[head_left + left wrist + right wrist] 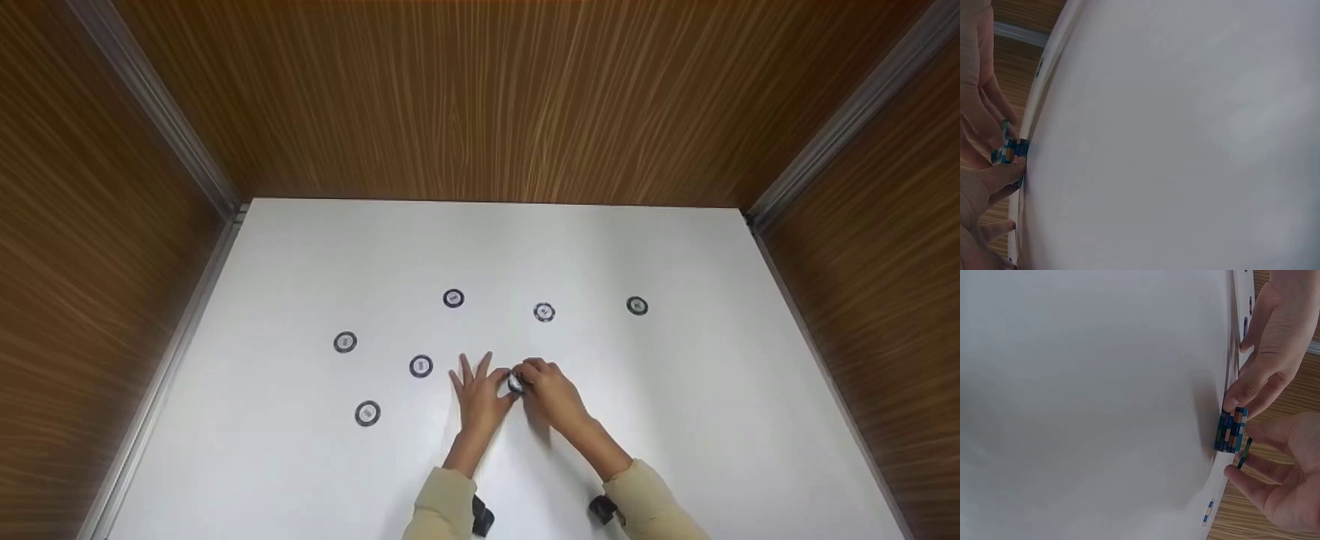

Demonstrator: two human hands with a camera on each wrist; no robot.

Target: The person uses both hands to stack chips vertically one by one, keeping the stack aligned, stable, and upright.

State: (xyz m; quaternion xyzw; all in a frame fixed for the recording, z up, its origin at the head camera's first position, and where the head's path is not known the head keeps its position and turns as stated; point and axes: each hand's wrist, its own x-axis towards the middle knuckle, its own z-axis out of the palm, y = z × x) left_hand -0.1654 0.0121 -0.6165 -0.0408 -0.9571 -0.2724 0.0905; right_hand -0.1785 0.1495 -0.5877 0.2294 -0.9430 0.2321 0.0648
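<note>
Left hand [480, 397]: thumb and forefinger pinching a chip stack [1230, 432], other fingers spread. Right hand [553, 391]: gripping one tilted chip [1246, 453] at the stack's top. Loose chips [421, 366]: beyond both hands and leftward. Step: apparently stacking. Next move: likely laying that chip flat, edges aligned.

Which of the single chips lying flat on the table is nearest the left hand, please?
The chip just left of the left hand; the other five lie farther away.

A work booth [75, 262]: wood-grain panels [465, 105], metal rails [166, 112], white tabletop [712, 450]
</note>
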